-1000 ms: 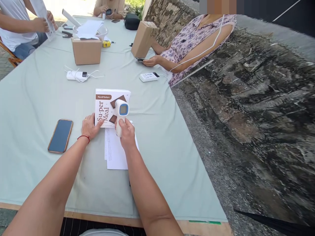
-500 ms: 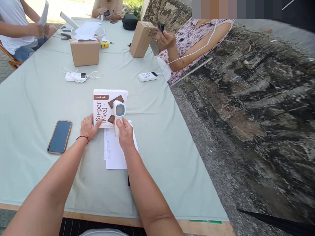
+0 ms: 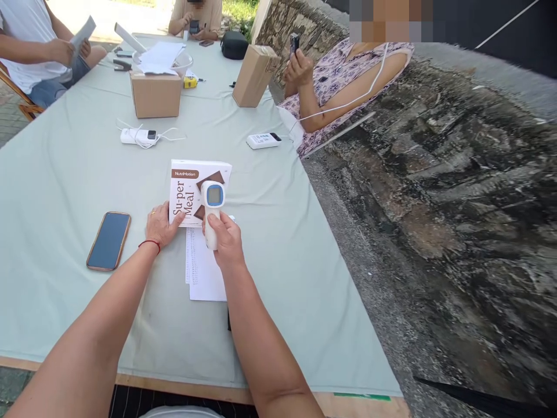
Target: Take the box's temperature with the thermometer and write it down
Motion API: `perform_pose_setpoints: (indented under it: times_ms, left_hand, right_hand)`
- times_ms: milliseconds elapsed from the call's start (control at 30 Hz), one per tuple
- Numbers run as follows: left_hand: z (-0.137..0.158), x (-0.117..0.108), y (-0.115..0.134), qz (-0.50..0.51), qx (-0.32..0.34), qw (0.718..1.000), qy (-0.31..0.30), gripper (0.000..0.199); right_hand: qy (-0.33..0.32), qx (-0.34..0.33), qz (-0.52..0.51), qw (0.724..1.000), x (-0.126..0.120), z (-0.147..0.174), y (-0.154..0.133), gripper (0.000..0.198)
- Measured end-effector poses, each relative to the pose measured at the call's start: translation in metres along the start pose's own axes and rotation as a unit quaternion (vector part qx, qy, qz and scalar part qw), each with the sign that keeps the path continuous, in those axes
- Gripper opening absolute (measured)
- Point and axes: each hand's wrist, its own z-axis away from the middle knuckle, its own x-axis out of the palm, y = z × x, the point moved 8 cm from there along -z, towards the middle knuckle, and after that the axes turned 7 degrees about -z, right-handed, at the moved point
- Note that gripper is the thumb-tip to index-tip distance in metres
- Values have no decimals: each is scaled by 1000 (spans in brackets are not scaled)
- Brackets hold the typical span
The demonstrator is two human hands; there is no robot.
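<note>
A white and brown box (image 3: 181, 184) printed "NutriMotion Su-per Meal" sits on the cloth-covered table in front of me. My left hand (image 3: 163, 225) grips its lower left corner, thumb on the printed face and fingers along the side. In my right hand (image 3: 227, 237) is a white infrared thermometer (image 3: 212, 223) with a blue-rimmed screen. It is held upright in front of the box's right part, with my thumb on its back and its front end hidden. Printed sheets of paper (image 3: 206, 278) lie below the box, partly covered by my right hand and forearm.
A smartphone (image 3: 108, 241) lies to the left. Farther off are two white devices (image 3: 138, 137) (image 3: 264, 140) with cables, a cardboard box (image 3: 156, 96) beside papers, a tall carton (image 3: 255, 75) and a black case (image 3: 235, 45). Several people sit around the table; a rough stone wall (image 3: 413, 191) runs along the right.
The thermometer has come slightly down and left relative to the box. My left hand keeps its hold. The person on the right has raised a small black device, and the view has shifted a little.
</note>
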Motion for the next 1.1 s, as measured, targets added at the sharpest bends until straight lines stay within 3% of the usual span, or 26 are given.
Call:
perform_pose_setpoints:
  times_ms: [100, 233, 600, 733, 867, 1000, 1100]
  left_hand:
    - [0, 0, -1, 3, -1, 1000, -3, 49]
    - [-2, 1, -3, 3, -4, 1000, -3, 49]
    - [-6, 1, -3, -6, -6, 1000, 6, 48]
    - [-7, 1, -4, -13, -11, 1000, 7, 48]
    - [-7, -1, -3, -15, -9, 1000, 15, 48]
    - [-7, -2, -1, -14, -6, 1000, 18, 50]
    - [-7, -2, -1, -13, -5, 1000, 17, 52]
  right_hand:
    - [-15, 17, -42, 999, 4, 11, -10, 41]
    - [-21, 30, -24, 999, -3, 29, -21, 41]
    - [103, 61, 47, 992, -98, 88, 13, 41]
    - [149, 71, 10, 986, -109, 95, 26, 43]
    - [149, 85, 7, 985, -113, 95, 26, 46]
    - [165, 73, 124, 976, -130, 93, 18, 59]
    - [201, 51, 302, 930, -148, 92, 14, 65]
